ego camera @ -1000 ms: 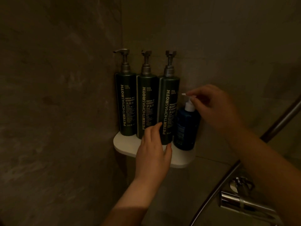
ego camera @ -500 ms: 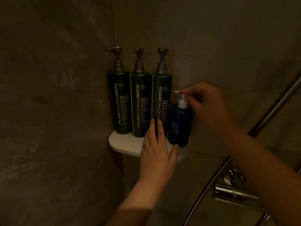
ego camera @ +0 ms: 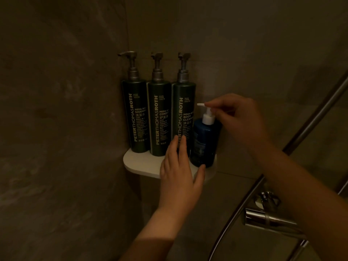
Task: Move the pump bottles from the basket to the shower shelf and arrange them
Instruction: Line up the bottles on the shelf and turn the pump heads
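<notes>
Presently: shower shelf (ego camera: 143, 167), white, corner-mounted, bears three tall dark green pump bottles (ego camera: 159, 117) in a row at its back and one small blue pump bottle (ego camera: 205, 143) at its right end. Right hand (ego camera: 239, 119) pinches the blue bottle's white pump nozzle (ego camera: 202, 105). Left hand (ego camera: 178, 172) open, fingertips against the rightmost green bottle near its base. Bottles likely rigid, smooth, top-heavy; best gripped round the body, not the pump

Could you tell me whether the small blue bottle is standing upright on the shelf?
Upright: the blue bottle stands on the shelf, white pump on top, pinched by the right hand.
</notes>
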### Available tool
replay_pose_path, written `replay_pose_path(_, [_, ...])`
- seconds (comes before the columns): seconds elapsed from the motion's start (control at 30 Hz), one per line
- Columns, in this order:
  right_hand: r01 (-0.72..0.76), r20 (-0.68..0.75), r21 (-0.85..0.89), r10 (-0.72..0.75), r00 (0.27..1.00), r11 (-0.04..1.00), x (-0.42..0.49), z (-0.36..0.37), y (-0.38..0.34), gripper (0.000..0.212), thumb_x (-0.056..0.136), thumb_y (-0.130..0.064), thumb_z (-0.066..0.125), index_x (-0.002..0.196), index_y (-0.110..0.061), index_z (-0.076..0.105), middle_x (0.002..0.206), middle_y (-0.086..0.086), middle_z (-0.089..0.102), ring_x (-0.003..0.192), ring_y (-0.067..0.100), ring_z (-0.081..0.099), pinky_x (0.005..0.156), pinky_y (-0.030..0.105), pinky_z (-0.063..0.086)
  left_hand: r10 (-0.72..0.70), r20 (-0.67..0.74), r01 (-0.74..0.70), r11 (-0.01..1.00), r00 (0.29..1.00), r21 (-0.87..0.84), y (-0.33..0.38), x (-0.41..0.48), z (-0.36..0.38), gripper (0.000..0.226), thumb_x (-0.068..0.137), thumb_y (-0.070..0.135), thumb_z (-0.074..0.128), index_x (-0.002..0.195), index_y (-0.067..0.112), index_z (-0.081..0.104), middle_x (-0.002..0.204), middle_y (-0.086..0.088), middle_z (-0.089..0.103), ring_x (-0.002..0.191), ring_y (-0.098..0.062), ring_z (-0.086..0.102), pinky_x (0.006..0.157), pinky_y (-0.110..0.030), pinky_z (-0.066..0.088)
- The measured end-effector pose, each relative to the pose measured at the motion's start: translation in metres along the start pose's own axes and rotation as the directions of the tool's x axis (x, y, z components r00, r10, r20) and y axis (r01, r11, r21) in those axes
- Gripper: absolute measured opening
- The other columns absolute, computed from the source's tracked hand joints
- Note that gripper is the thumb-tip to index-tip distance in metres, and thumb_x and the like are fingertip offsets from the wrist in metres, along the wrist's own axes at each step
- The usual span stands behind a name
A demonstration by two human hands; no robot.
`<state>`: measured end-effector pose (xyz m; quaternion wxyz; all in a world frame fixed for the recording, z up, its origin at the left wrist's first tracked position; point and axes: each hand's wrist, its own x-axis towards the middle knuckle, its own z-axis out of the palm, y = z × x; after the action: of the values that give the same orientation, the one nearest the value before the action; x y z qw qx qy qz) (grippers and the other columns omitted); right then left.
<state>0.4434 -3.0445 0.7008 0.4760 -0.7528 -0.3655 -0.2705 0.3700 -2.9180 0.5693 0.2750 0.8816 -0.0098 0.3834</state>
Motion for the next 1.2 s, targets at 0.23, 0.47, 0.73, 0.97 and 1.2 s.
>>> replay_pose_path(0.23, [0.042,0.124,0.138,-0.059,0.990,0.990,-0.010,-0.017,-0.007,0.026,0.086,0.000,0.061,0.096,-0.023,0.069,0.102,-0.002,0.068,0.097,0.010,0.065,0.084,0.024,0.052,0.026,-0.015,-0.029,0.984,1.000,-0.177,0.009,-0.005,-0.003,0.076,0.085,0.055,0.041,0.147,0.037,0.002,0.150,0.011,0.015,0.135,-0.004,0.018,0.107,-0.031,0.025])
replay_pose_path(0.47, [-0.033,0.233,0.241,-0.025,0.972,0.970,-0.013,-0.025,-0.012,0.027,0.088,0.001,0.058,0.093,-0.023,0.070,0.099,-0.010,0.071,0.098,0.008,0.067,0.085,0.022,0.052,-0.060,0.151,0.116,0.911,0.987,-0.396,0.006,-0.001,0.000,0.079,0.078,0.052,0.060,0.130,0.068,0.003,0.125,0.045,0.029,0.112,0.025,0.032,0.087,-0.004,0.030])
replay_pose_path(0.73, [-0.087,0.250,0.236,0.026,0.968,0.968,-0.010,-0.024,-0.016,0.023,0.086,-0.002,0.062,0.089,-0.024,0.071,0.094,-0.006,0.072,0.094,0.011,0.068,0.085,0.026,0.053,-0.103,0.110,0.137,0.920,0.989,-0.367,0.007,0.000,0.003,0.079,0.074,0.048,0.068,0.139,0.043,0.023,0.113,0.039,0.030,0.110,0.010,0.040,0.092,-0.020,0.040])
replay_pose_path(0.97, [-0.025,0.214,0.189,-0.016,0.977,0.982,-0.010,-0.015,-0.018,0.022,0.086,-0.006,0.064,0.089,-0.027,0.070,0.091,-0.010,0.071,0.089,0.006,0.068,0.079,0.019,0.053,-0.216,-0.020,0.198,0.924,0.976,-0.327,0.019,-0.001,0.006,0.079,0.067,0.044,0.079,0.129,0.030,0.032,0.124,0.010,0.035,0.119,-0.012,0.040,0.096,-0.042,0.045])
replay_pose_path(1.2, [-0.039,0.213,0.255,-0.017,0.977,0.966,-0.010,-0.014,-0.013,0.022,0.086,-0.005,0.063,0.090,-0.025,0.071,0.092,-0.009,0.073,0.093,0.010,0.068,0.083,0.023,0.053,-0.148,0.252,0.267,0.790,0.956,-0.552,0.009,0.003,-0.008,0.068,0.081,0.055,0.061,0.128,0.063,0.012,0.134,0.027,0.029,0.122,0.012,0.034,0.095,-0.010,0.031])
